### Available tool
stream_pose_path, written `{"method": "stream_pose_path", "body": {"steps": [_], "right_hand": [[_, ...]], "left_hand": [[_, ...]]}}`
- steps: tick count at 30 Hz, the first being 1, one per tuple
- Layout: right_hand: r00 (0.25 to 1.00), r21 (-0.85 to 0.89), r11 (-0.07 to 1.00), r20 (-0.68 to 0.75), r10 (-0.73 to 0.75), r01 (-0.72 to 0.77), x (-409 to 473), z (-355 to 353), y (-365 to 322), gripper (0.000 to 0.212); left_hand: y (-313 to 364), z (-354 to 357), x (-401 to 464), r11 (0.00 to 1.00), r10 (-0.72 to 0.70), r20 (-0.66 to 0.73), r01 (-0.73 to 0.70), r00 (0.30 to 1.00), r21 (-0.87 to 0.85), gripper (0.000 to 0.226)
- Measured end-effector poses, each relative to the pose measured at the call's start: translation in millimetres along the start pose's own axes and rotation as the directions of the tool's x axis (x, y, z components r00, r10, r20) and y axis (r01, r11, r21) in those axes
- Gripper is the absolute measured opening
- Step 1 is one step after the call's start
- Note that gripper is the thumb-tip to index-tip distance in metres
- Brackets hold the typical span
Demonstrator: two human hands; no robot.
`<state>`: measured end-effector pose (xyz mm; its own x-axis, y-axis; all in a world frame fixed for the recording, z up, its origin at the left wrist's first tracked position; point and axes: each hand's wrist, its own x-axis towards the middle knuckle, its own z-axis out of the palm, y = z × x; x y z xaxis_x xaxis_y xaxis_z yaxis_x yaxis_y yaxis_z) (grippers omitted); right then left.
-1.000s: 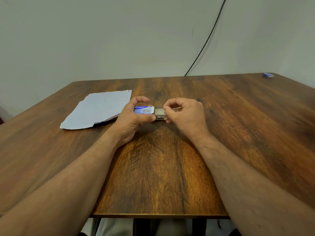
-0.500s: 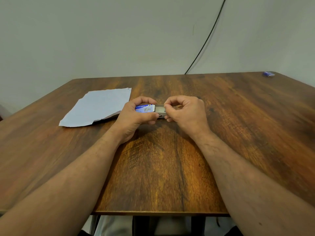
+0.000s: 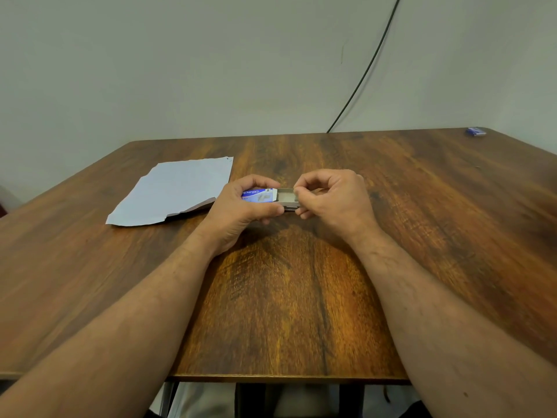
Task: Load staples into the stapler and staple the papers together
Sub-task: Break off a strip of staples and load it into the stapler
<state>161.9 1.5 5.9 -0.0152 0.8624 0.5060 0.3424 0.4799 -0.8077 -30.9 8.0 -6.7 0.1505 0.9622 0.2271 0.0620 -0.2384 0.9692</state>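
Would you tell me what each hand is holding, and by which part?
The left hand grips the staple box by its blue sleeve; the right hand pinches the end of its drawn-out inner tray.

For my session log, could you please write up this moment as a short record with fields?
left hand: grips the blue staple box sleeve
right hand: pinches the cardboard inner tray, slid partly out of the sleeve
papers: flat on the table, left of the hands, untouched
small blue object: far right corner, too small to identify
table: dark wood
stapler: not identifiable in view
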Motion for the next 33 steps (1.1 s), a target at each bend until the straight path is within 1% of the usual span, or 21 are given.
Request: {"method": "stream_pose_path", "body": {"steps": [3,5,7,12,14,16,18,21,23,24,26,28,30,33], "right_hand": [[0.999,-0.057,0.998,0.026,-0.034,0.036,0,-1,1,0.009],[0.997,-0.100,0.993,0.052,-0.059,0.064,-1,-2,1,0.009],[0.998,-0.092,0.994,0.044,-0.046,0.050,-1,-1,1,0.009],[0.997,-0.082,0.994,0.010,-0.078,0.079,-4,9,0,0.009],[0.996,-0.085,0.992,0.013,-0.090,0.091,-4,11,0,0.008],[0.996,-0.070,0.994,0.005,-0.089,0.089,-3,11,1,0.007],[0.994,-0.036,0.995,-0.059,-0.090,0.088,-1,11,0,0.009],[0.975,0.000,0.997,-0.211,-0.075,0.077,2,10,0,0.014],[0.961,0.070,0.997,-0.274,-0.022,0.043,6,7,3,0.010],[0.960,0.077,0.996,-0.281,-0.015,0.038,7,5,5,0.008],[0.967,0.009,0.998,-0.248,-0.064,0.069,4,4,5,0.007],[0.972,-0.071,0.989,-0.184,-0.143,0.132,-1,6,1,0.006],[0.973,-0.089,0.979,-0.123,-0.196,0.186,-4,10,-2,0.005],[0.974,-0.104,0.973,-0.081,-0.214,0.205,-3,13,0,0.006]], "left_hand": [[2,2,-3,0.998,-0.005,0.011,0.004,1.000,0.057,0.029],[3,3,-4,0.995,-0.007,0.018,0.005,1.000,0.104,0.030],[3,4,-3,0.992,-0.009,0.027,0.005,1.000,0.128,0.033],[3,4,-3,0.996,0.007,0.022,-0.009,1.000,0.094,0.050],[2,3,-2,0.996,0.018,0.023,-0.020,1.000,0.084,0.047],[2,2,-2,0.998,0.027,0.043,-0.030,0.999,0.063,0.039],[2,4,-2,0.999,0.025,0.049,-0.027,0.999,0.045,0.034],[2,4,-1,1.000,0.020,-0.003,-0.020,1.000,0.010,0.032],[1,2,-1,1.000,0.012,-0.043,-0.013,0.999,-0.020,0.031],[1,2,0,0.999,0.006,-0.057,-0.008,0.998,-0.034,0.032],[1,1,0,0.999,-0.011,-0.077,0.007,0.997,-0.051,0.035],[0,1,0,0.998,-0.014,-0.081,0.008,0.997,-0.068,0.036],[-1,-1,1,0.997,-0.010,-0.074,0.005,0.997,-0.072,0.035],[-1,-2,1,0.999,-0.006,-0.059,0.003,0.998,-0.051,0.034]]}}
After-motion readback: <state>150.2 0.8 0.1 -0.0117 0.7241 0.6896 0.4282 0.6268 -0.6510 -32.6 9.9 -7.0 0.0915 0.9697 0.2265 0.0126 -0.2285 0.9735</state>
